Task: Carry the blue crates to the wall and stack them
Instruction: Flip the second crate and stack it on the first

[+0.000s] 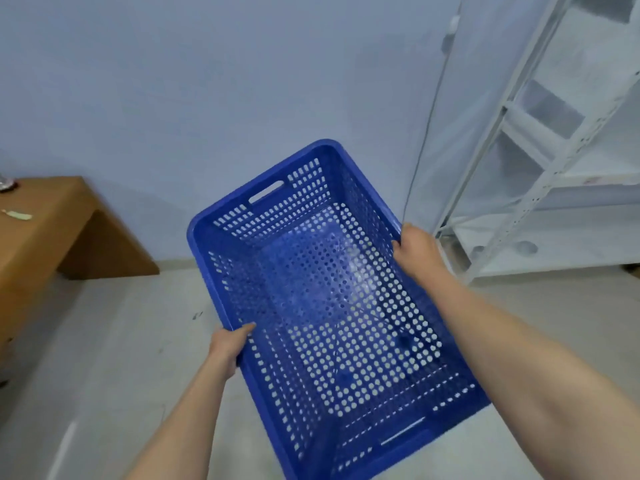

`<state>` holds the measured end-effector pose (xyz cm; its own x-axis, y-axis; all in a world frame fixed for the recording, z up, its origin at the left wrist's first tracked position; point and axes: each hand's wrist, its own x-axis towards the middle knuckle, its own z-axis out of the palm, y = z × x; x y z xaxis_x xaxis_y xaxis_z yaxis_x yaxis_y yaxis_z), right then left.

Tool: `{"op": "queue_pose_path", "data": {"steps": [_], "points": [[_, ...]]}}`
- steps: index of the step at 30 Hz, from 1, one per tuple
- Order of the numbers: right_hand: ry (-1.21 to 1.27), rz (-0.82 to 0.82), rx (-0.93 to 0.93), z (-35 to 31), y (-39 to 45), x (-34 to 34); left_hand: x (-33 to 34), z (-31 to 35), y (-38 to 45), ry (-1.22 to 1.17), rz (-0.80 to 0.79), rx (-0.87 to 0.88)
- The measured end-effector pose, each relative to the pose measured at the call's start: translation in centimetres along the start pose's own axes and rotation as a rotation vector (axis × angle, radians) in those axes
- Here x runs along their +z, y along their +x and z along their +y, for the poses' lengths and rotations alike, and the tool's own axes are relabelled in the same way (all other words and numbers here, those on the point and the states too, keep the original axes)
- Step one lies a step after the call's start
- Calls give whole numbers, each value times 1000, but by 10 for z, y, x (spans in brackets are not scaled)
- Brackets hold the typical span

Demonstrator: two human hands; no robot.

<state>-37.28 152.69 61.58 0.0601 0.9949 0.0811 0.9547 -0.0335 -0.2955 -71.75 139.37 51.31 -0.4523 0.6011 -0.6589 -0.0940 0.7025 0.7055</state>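
One blue crate [322, 299] hangs clamped by its long rims between my left hand [228, 344] and right hand [415, 252], near the far wall [207, 98], with no stack visible yet.

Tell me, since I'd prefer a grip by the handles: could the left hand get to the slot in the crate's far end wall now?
Probably not without letting go: the left hand grips the blue crate's long side rim, and the handle slot lies well beyond it, though nothing blocks it.

Crate [322, 306] held above the floor [104, 358], wall [207, 81] behind it, surface [45, 220] to its left, shelf rack [554, 168] to its right
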Motion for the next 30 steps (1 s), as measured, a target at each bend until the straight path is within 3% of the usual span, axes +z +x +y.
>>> {"op": "queue_pose_path", "data": {"steps": [3,10,15,21,30], "points": [[-74,-30,-114,-31,76,30,15,6,46,-61,-112,-143],[-226,-127,-329,-84,235,99,69,20,128,-202,-152,-402],[-304,-136,-336,-120,332,170,114,45,179,-329,-186,-502],[-324,-263,-327,-143,425,245,166,70,235,-462,-146,-571],[-285,-367,-414,-181,492,331,233,84,293,-686,-16,-720]]}}
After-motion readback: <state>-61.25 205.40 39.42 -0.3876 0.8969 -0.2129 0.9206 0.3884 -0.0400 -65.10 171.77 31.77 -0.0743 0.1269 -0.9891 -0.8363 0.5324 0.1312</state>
